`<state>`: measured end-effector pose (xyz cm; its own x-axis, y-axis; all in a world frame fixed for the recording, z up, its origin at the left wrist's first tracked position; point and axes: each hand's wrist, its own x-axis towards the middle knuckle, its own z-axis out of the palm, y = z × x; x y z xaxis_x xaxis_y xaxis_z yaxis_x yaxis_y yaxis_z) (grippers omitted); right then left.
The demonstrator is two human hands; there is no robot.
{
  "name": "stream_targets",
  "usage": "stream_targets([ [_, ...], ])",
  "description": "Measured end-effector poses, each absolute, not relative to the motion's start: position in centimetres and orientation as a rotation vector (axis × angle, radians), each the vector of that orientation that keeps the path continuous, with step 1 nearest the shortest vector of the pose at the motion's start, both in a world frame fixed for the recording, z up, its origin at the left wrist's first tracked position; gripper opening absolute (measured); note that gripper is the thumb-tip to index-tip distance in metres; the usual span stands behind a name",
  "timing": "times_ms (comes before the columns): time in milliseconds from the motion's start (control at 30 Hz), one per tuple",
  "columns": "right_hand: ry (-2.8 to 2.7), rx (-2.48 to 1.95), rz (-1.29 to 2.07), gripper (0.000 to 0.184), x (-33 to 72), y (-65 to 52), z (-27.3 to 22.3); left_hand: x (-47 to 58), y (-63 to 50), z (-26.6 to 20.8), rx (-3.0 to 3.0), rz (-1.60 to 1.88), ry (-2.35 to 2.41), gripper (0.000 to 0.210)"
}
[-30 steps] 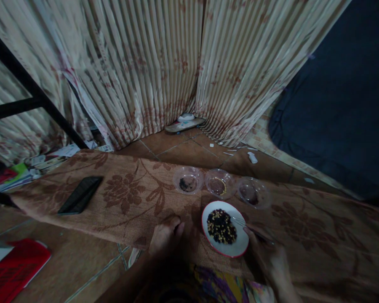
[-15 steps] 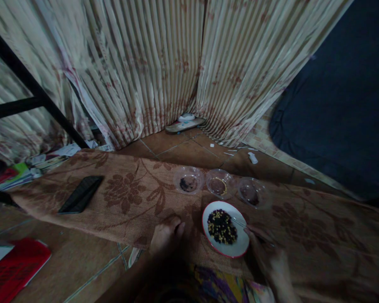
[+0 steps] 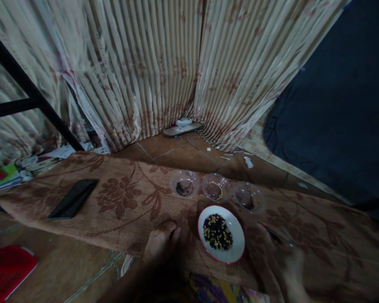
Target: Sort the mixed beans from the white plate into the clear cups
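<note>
My left hand (image 3: 161, 240) rests on the brown patterned cloth (image 3: 126, 229), loosely curled in a fist, with nothing seen in it. To its right stands a white bowl with a red rim (image 3: 237, 246), holding a mix of black and yellow bead-like pieces (image 3: 217, 232). My right hand (image 3: 282, 256) is right of the bowl and apart from it, smeared by motion. In it is a thin metal utensil (image 3: 286, 242), its exact kind unclear. Behind the bowl stand a left clear cup (image 3: 185, 184) with dark pieces, a middle cup (image 3: 215, 187) with yellow pieces, and a right cup (image 3: 249, 197) with dark contents.
A black phone-like slab (image 3: 73, 199) lies on the cloth at the left. Papers (image 3: 63, 151) are stacked at the far left near a black metal frame (image 3: 34, 94). Striped curtains (image 3: 145, 71) hang behind. A red item (image 3: 12, 269) sits on the tiled floor.
My right hand has drawn the metal utensil out of the bowl and away to the right. The left hand keeps its place by the bowl. The whole view has shifted slightly.
</note>
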<state>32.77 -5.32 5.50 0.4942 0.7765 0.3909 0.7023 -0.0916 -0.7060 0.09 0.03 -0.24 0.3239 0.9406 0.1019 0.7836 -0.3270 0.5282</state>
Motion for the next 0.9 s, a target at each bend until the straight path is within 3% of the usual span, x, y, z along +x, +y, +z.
stream_targets([
  [367, -1.201, -1.783, -0.026, 0.04, 36.9, -2.8, 3.7, 0.0, 0.0, 0.1, 2.208, 0.566, 1.489, 0.026],
  [700, -1.183, -1.808, 0.479, 0.033, 31.3, -5.8, 3.0, 0.1, 0.1, -0.2, 2.23, 0.528, 1.532, 0.026],
  [900, -1.294, -1.838, 0.504, 0.032, 31.5, -6.1, 1.3, 0.1, 0.0, -0.1, 2.206, 0.531, 1.533, 0.025],
])
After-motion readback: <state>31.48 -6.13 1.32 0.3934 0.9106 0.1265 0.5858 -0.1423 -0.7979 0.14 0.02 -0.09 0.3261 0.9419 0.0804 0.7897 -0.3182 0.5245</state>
